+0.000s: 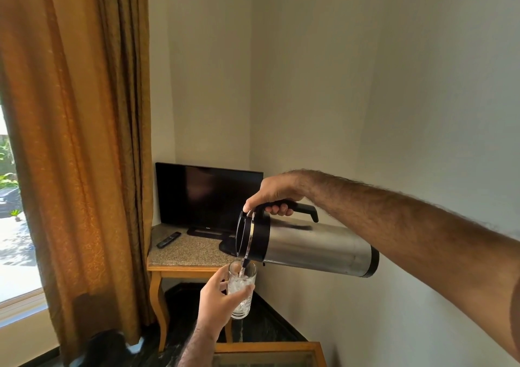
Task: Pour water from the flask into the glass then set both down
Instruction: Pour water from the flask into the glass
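Note:
A steel flask (312, 247) with a black top and black handle lies tipped almost level in the air, spout to the left. My right hand (274, 195) grips its handle from above, thumb on the lid. A thin stream of water runs from the spout into a clear glass (242, 290) held upright just below it. My left hand (218, 299) wraps the glass from the left. The glass looks roughly half full of bubbling water.
A wooden corner table with a speckled stone top (185, 250) stands behind, bearing a dark television (208, 196) and a remote (168, 239). An orange curtain (84, 141) hangs left beside a window. A glass-topped wooden table (270, 354) lies below my hands. Walls close the right side.

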Demonstrator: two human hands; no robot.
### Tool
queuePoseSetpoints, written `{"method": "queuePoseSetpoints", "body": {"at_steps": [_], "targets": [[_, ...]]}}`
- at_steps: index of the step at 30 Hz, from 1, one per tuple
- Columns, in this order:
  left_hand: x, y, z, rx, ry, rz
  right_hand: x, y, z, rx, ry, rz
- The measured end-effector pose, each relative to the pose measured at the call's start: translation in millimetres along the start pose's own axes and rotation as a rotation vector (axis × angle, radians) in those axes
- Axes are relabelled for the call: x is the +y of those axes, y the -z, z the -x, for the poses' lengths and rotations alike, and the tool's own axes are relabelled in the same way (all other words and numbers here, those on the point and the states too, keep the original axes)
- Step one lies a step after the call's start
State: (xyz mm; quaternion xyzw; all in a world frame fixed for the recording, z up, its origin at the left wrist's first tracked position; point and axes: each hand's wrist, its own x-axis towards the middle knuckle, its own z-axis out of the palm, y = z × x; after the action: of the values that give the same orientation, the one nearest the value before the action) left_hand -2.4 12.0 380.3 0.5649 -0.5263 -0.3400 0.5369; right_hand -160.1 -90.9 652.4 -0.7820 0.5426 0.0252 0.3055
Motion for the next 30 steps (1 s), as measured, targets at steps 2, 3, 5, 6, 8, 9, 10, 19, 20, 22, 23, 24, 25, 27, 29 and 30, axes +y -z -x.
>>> {"method": "queuePoseSetpoints", "body": {"at_steps": [2,3,5,6,8,9,10,19,20,22,23,24,25,27,29,30], "targets": [[-1,0,-1,0.002,0.003,0.002,0,0,0,-0.008,0.007,-0.004],[-1,-1,-1,0.002,0.005,0.000,1,0,0,-0.014,0.010,-0.007],[-2,-2,-2,0.001,-0.002,-0.009,2,0,-1,-0.014,0.013,-0.014],[-2,-3,-2,0.001,-0.003,-0.009,3,-1,-2,-0.012,0.014,-0.012],[-1,-4,-3,0.000,0.004,0.000,4,0,-2,-0.011,0.016,-0.007],[0,-4,-3,0.000,0.008,0.006,4,-1,-2,-0.009,0.020,-0.004],[0,-4,-3,0.002,0.006,0.008,4,0,-2,-0.006,0.023,-0.003],[9,-3,2,0.013,0.019,0.035,3,2,-5,0.012,0.008,0.021],[8,-3,2,0.013,0.020,0.036,4,1,-4,0.018,0.003,0.017],[10,-4,3,0.016,0.022,0.041,4,1,-4,0.026,0.000,0.011],[10,-4,3,0.019,0.023,0.045,4,0,-4,0.027,0.000,0.007],[9,-5,2,0.021,0.021,0.052,4,0,-4,0.027,0.000,0.007],[8,-5,2,0.024,0.018,0.062,4,-1,-3,0.027,0.002,0.011],[5,-7,1,0.034,0.026,0.058,5,-2,-4,0.033,0.006,0.010],[0,-8,-1,0.033,0.035,0.045,7,-3,-5,0.032,0.013,-0.009],[0,-8,-2,0.033,0.037,0.038,8,-4,-4,0.031,0.020,-0.019]]}}
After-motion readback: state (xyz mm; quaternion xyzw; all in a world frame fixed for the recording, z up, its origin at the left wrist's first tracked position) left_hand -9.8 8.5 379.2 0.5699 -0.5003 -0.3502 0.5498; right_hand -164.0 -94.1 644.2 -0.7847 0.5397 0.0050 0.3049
